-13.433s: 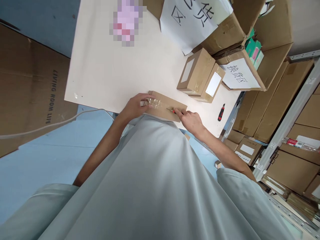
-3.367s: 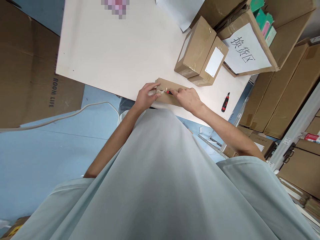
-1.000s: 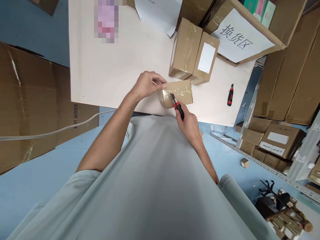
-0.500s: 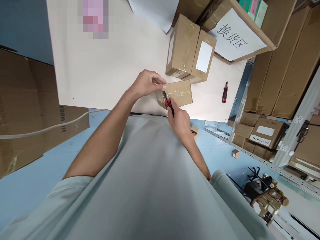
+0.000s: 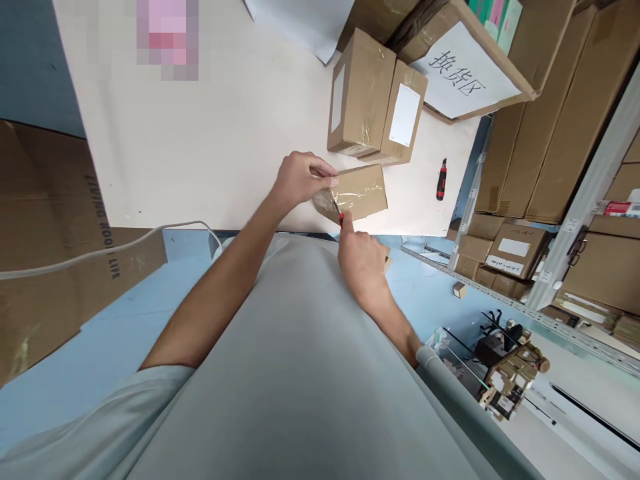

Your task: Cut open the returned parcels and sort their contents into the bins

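Note:
A small cardboard box [image 5: 364, 189] with clear tape over it lies at the front edge of the white table. My left hand [image 5: 301, 179] is closed at the far left corner of this box, thumb and fingertips on it. Closed around a red and black utility knife [image 5: 341, 219], my right hand [image 5: 364, 261] is at the near side of the box, index finger stretched along the tool. The blade meets the taped left end of the box; most of the handle is hidden in my palm.
Two taped boxes [image 5: 367, 100] stand behind the small one. A second utility knife [image 5: 441, 179] lies on the table [image 5: 210, 147] to the right. An open carton [image 5: 470, 73] with a handwritten sheet is at the back right. Shelves of cartons [image 5: 515, 248] line the right.
My right hand has drawn the utility knife a little towards me, near the box's front edge. My left hand stays at the far corner. The whole view has shifted slightly.

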The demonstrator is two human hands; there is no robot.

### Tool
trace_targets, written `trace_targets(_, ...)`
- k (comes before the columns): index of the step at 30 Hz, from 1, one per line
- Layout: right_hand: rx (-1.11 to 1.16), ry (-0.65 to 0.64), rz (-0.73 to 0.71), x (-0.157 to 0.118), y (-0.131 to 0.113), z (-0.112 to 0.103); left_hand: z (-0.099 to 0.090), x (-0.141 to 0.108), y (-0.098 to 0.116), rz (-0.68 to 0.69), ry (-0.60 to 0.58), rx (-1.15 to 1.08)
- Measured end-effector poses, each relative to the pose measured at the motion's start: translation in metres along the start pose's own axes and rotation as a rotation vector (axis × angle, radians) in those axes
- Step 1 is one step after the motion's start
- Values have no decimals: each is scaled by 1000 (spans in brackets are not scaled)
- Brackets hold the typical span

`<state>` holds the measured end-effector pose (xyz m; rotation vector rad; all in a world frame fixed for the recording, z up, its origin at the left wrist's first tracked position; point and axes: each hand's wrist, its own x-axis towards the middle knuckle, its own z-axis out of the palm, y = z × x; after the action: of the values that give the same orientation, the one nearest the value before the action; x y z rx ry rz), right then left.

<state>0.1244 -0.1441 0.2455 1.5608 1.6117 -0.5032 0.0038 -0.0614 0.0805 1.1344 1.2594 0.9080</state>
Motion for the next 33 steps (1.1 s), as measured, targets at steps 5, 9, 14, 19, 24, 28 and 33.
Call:
trace_targets(5, 32, 91, 56, 2, 4, 11, 3, -4, 3, -1, 19, 20)
trace_targets(9, 37, 67, 45, -2, 5, 14, 4, -6, 4, -1, 22, 31)
trace_targets(14, 59, 73, 26, -7, 8, 17, 4, -9, 4, 10, 56, 58)
trace_targets(19, 85, 64, -41, -7, 16, 25, 6, -8, 1, 6, 61, 78)
trace_targets(24, 129, 69, -162, 2, 36, 41, 6, -10, 0, 5, 120, 127)
trace_targets(28, 159, 83, -196, 6, 55, 51, 11, -13, 1, -11, 115, 129)
trace_targets(33, 162, 68, -194, -10, 74, 51, 21, -20, 3, -19, 129, 156)
